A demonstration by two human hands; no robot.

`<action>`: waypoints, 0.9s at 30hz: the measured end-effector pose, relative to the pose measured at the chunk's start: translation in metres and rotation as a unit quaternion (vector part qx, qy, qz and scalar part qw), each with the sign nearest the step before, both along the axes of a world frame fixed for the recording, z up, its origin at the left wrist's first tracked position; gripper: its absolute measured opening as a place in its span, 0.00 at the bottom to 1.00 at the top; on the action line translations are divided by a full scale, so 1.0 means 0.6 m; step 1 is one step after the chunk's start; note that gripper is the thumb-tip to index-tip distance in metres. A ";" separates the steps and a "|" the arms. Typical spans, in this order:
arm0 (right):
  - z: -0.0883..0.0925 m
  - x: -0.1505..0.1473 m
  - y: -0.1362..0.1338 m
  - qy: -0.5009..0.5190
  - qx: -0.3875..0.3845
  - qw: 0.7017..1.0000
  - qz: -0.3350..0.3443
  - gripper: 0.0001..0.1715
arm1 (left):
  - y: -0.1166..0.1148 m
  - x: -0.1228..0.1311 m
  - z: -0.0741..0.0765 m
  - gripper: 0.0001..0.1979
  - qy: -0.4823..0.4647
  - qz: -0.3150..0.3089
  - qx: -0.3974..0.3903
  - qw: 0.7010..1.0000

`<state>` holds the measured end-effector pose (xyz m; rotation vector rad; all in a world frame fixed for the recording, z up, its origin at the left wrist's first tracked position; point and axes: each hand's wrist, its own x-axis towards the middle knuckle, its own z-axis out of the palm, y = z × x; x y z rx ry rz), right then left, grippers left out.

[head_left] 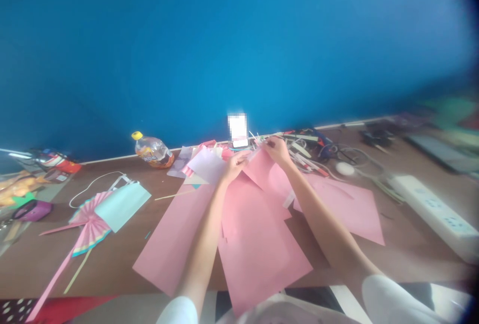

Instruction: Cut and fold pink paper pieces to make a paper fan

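My left hand (235, 165) is closed at the edge of a pink paper sheet (258, 168), with its fingertips on the sheet's upper left side. At the far end of the same sheet, my right hand (277, 151) has its fingers pressed together. A small dark thing shows at those fingertips, too blurred to name. Beneath my forearms more pink sheets lie overlapped, one large pink sheet (262, 249) reaching past the table's front edge. Another pink sheet (175, 239) lies at the left, and a further pink sheet (352, 209) spreads out on the right.
A drink bottle (152, 151) with a yellow cap leans near the blue wall. Left of it lie a folded pink paper fan (92, 221) and a light-blue paper (123, 206). Cables and tools (307, 147) clutter the back right. A white power strip (436, 209) lies at the right.
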<state>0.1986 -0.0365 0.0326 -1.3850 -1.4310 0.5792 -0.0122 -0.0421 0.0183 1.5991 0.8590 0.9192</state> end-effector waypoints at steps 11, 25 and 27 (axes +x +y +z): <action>-0.001 -0.002 0.000 0.053 -0.026 0.998 0.005 0.18 | -0.001 -0.002 0.001 0.26 0.006 -0.010 0.004 1.000; 0.002 -0.002 -0.002 0.068 -0.007 0.998 -0.016 0.15 | -0.001 0.000 -0.003 0.26 -0.014 -0.015 -0.012 1.000; 0.002 -0.003 -0.002 0.064 -0.007 0.998 -0.018 0.15 | -0.002 0.000 -0.001 0.26 -0.010 -0.015 -0.013 1.000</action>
